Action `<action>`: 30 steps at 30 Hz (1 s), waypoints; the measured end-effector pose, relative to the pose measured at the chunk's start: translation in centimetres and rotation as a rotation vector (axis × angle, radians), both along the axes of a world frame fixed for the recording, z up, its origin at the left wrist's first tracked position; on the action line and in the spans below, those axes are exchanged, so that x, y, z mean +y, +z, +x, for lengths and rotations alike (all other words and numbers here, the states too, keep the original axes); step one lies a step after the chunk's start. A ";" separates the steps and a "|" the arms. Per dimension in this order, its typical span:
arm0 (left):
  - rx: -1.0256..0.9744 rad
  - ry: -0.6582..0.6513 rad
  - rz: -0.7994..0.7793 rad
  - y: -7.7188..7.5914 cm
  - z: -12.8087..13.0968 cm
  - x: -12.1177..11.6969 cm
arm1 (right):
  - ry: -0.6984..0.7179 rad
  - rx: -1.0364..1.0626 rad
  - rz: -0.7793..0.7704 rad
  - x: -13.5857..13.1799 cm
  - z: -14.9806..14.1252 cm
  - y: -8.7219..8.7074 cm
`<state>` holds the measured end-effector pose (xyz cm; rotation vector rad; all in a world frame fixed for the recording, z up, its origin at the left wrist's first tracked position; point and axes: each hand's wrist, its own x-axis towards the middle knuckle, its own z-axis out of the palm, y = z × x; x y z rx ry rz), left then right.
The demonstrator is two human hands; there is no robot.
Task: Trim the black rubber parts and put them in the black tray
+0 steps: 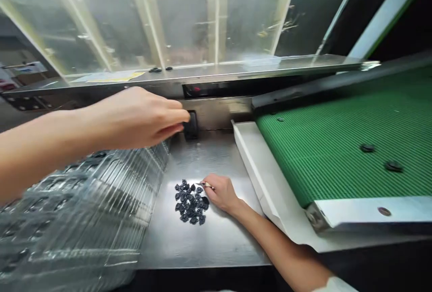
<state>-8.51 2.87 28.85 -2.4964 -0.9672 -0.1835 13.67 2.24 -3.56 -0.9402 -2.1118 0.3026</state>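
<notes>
My left hand [148, 119] is raised above the stacked clear trays, its thumb and fingers pinched together. Anything between those fingertips is hidden. Just beyond them is a black rectangular object [191, 124] near the metal back wall; whether they touch it I cannot tell. Low over the steel tabletop [202, 247], my right hand [218, 191] is closed around a small pointed tool [206, 185] with a pale handle and a thin tip. That tip points left, at the edge of a pile of small black parts [189, 202] lying on the steel.
Clear plastic trays [111, 206] with black parts are stacked at left. On the right, a green conveyor belt [340, 143] carries a few black pieces [393, 166], bordered by a white ledge [254, 170]. A metal shelf [202, 75] with papers [108, 76] crosses the back.
</notes>
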 end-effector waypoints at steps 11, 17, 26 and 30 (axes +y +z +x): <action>-0.102 -0.049 -0.104 -5.9 25.1 11.4 | -0.031 -0.093 0.053 -0.5 0.5 0.3; -0.249 0.053 -0.268 -13.0 32.2 14.4 | -0.046 -0.155 0.070 -0.7 1.0 0.9; -0.351 0.152 -0.304 -12.9 32.4 18.6 | -0.045 -0.161 0.050 0.0 1.0 -0.1; -0.382 0.164 -0.343 -13.2 33.0 19.6 | -0.027 -0.164 0.049 0.0 0.9 -0.4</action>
